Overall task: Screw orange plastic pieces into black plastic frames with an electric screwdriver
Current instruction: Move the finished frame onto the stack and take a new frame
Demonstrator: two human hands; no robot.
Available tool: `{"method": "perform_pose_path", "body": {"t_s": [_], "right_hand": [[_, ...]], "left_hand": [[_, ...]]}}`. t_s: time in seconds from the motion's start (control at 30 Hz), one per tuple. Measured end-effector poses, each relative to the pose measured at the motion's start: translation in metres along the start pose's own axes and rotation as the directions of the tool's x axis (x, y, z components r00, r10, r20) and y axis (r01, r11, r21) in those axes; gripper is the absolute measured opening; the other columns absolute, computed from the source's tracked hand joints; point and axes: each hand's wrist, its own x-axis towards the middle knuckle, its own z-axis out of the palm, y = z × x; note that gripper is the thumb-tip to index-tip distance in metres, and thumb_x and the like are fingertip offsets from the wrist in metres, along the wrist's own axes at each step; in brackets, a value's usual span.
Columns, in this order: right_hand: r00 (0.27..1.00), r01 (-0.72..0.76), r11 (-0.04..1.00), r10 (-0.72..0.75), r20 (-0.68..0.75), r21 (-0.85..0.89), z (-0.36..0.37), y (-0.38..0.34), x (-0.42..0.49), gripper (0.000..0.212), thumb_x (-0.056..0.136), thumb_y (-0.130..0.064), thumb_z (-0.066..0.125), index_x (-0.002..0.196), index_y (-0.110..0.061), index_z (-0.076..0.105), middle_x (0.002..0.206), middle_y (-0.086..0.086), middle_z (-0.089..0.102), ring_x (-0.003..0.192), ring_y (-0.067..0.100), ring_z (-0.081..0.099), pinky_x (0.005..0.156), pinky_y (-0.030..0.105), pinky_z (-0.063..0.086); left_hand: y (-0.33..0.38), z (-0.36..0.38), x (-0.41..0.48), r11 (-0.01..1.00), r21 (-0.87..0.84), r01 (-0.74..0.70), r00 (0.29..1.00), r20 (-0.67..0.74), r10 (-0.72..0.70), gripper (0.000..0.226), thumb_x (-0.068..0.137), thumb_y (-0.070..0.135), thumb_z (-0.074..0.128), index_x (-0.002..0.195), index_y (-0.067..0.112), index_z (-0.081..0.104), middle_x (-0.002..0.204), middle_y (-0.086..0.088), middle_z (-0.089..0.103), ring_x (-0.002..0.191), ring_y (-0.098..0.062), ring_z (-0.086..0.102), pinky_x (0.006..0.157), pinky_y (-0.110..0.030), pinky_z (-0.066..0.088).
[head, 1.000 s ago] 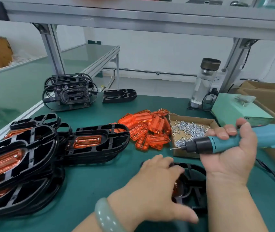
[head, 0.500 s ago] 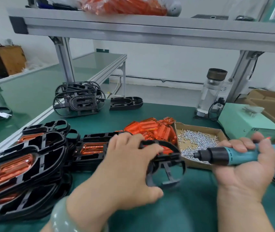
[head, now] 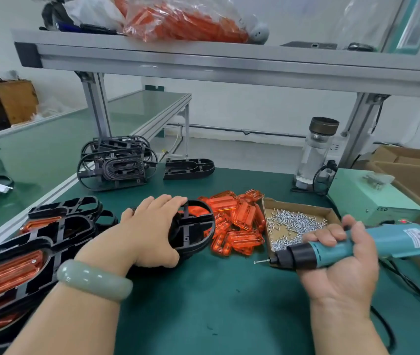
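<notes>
My left hand (head: 150,231) grips a black plastic frame (head: 193,231) with an orange piece in it, held over the stack of finished black frames (head: 37,252) at the left. My right hand (head: 342,262) holds a teal electric screwdriver (head: 344,248) palm up, with a screw on its bit pointing left. A pile of loose orange plastic pieces (head: 237,221) lies in the middle of the green mat. Beside it stands a shallow cardboard tray of silver screws (head: 293,224).
Empty black frames (head: 116,165) and a black part (head: 188,169) sit at the back. A glass bottle (head: 316,152), a green power box (head: 367,198) and cardboard boxes (head: 413,170) stand at the right. Cables (head: 413,285) trail on the right. A bag of orange pieces (head: 183,19) lies on the overhead shelf.
My left hand lifted the frame from in front of me and carried it left and away to the stack. The right hand with the screwdriver dropped slightly.
</notes>
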Motion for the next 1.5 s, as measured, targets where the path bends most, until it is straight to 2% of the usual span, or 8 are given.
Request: {"method": "perform_pose_path", "body": {"t_s": [0.27,0.47,0.6,0.83,1.07,1.23,1.37,1.5], "right_hand": [[0.998,-0.057,0.998,0.057,-0.002,-0.006,0.0,0.004,-0.001,0.009,0.095,-0.027,0.049,0.087,-0.025,0.053,0.058,-0.012,0.044,0.045,0.002,0.044,0.054,0.016,0.046],[0.997,-0.074,0.997,0.074,-0.015,-0.009,0.001,0.008,-0.002,0.013,0.098,-0.026,0.047,0.087,-0.024,0.053,0.057,-0.012,0.045,0.044,0.002,0.044,0.054,0.015,0.046],[0.996,-0.091,0.996,0.091,-0.027,-0.011,0.002,0.01,-0.004,0.011,0.098,-0.026,0.05,0.088,-0.025,0.054,0.057,-0.012,0.046,0.044,0.002,0.044,0.053,0.016,0.046],[0.994,-0.099,0.994,0.096,-0.054,-0.049,0.005,0.015,-0.006,0.001,0.091,-0.024,0.054,0.091,-0.023,0.055,0.056,-0.01,0.045,0.043,0.005,0.043,0.051,0.016,0.046],[0.983,-0.15,0.987,0.143,-0.116,-0.05,0.0,0.018,-0.001,0.013,0.077,-0.028,0.059,0.089,-0.024,0.057,0.055,-0.01,0.045,0.039,0.005,0.043,0.047,0.017,0.046],[0.974,-0.133,0.987,0.114,-0.197,-0.09,0.001,0.025,0.006,0.014,0.072,-0.028,0.054,0.085,-0.022,0.057,0.048,-0.009,0.041,0.033,0.005,0.039,0.042,0.014,0.043],[0.962,-0.179,0.977,0.15,-0.227,-0.113,-0.006,0.029,0.011,0.015,0.092,-0.026,0.044,0.084,-0.021,0.056,0.044,-0.007,0.038,0.029,0.008,0.037,0.038,0.016,0.043],[0.957,-0.208,0.976,0.19,-0.221,-0.06,-0.003,0.027,0.013,0.019,0.066,-0.029,0.056,0.082,-0.02,0.059,0.045,-0.005,0.037,0.028,0.009,0.036,0.033,0.021,0.042]], "left_hand": [[-0.001,-0.011,-0.011,0.998,-0.057,0.016,0.994,0.112,-0.009,0.095,0.077,0.027,0.063,0.147,0.04,0.001,0.157,0.008,-0.015,0.146,-0.023,-0.011,0.117,-0.049,0.012],[0.007,-0.02,-0.02,0.996,-0.089,0.011,0.999,0.04,-0.008,0.066,0.079,0.051,0.065,0.139,0.039,0.04,0.134,0.012,0.051,0.119,-0.01,0.05,0.093,-0.018,0.037],[0.015,-0.025,-0.02,0.996,-0.087,0.023,1.0,-0.005,-0.024,0.05,0.077,0.053,0.064,0.124,0.037,0.056,0.12,0.013,0.062,0.108,-0.01,0.057,0.092,-0.024,0.044],[0.043,-0.043,0.048,0.965,-0.262,-0.017,0.968,-0.247,-0.05,0.021,0.09,0.024,0.054,0.102,0.017,0.07,0.107,-0.005,0.069,0.107,-0.022,0.062,0.091,-0.026,0.043],[0.034,-0.049,0.151,0.978,0.144,0.149,0.988,-0.067,-0.14,0.037,0.096,0.014,0.039,0.13,0.005,0.052,0.133,-0.014,0.053,0.117,-0.029,0.052,0.094,-0.033,0.045],[0.013,-0.038,0.191,0.961,0.219,0.168,0.977,0.097,-0.193,0.048,0.094,0.027,0.048,0.137,0.008,0.043,0.139,-0.011,0.048,0.123,-0.026,0.049,0.098,-0.032,0.041],[-0.003,-0.028,0.208,0.935,0.308,0.174,0.961,0.154,-0.229,0.065,0.09,0.034,0.054,0.146,0.012,0.029,0.145,-0.008,0.042,0.128,-0.025,0.046,0.104,-0.033,0.04],[-0.011,-0.018,0.219,0.928,0.336,0.163,0.955,0.184,-0.234,0.078,0.088,0.025,0.053,0.151,0.017,0.009,0.148,-0.007,0.037,0.124,-0.028,0.049,0.102,-0.039,0.043]]}}
